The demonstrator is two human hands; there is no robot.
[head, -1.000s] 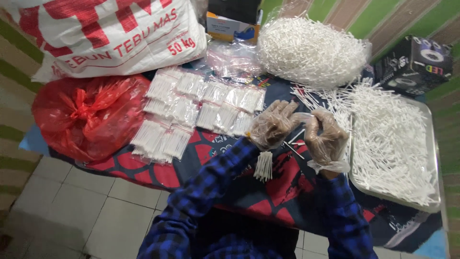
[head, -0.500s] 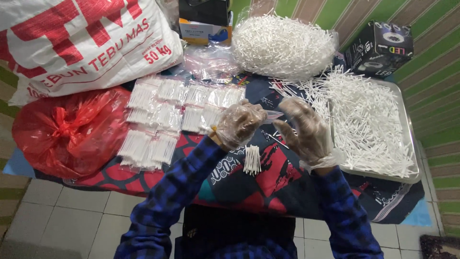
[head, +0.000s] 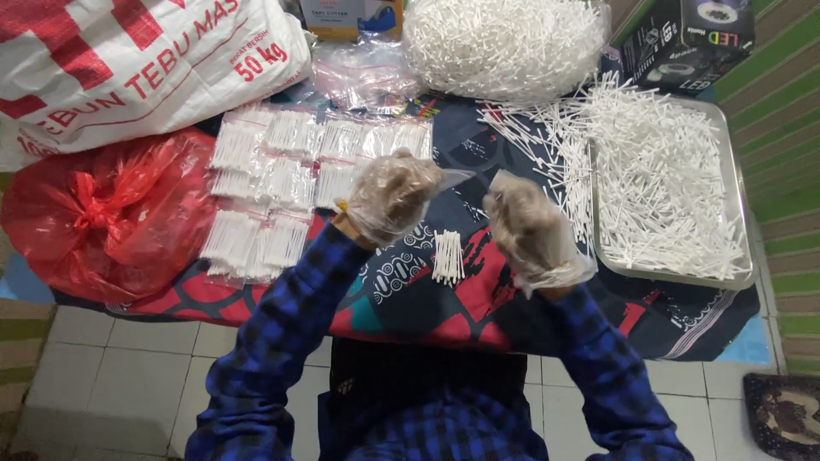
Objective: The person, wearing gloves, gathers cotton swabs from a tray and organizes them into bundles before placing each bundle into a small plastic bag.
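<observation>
Setting: a low surface under a dark patterned cloth (head: 410, 299) with red shapes, on a pale tiled floor (head: 111, 376); I look straight down over my blue checked sleeves.
Left hand: my left hand (head: 389, 196), in a loose clear plastic glove, is curled above the cloth. The grip looks closed, but I cannot tell whether it pinches anything beyond the glove film.
Right hand: my right hand (head: 530, 230), gloved the same way, is curled too, raised beside the left; what it holds, if anything, is hidden.
Small bundle: a little bunch of cotton swabs (head: 448, 256) lies on the cloth between and just below my hands, touching neither.
Handling: I judge the swabs very light, thin and stiff, quick to scatter and slippery under the glove. Best taken around the middle of the bunch, squeezed gently.
Tray: a metal tray (head: 739, 248) on my right, heaped with loose swabs.
Packed bags: rows of small clear filled packets (head: 282, 171) on my left.
Red bag: a knotted red plastic bag (head: 94, 213), far left.
Farther back: a large mound of swabs (head: 504, 43) and a white woven sack (head: 128, 68).
</observation>
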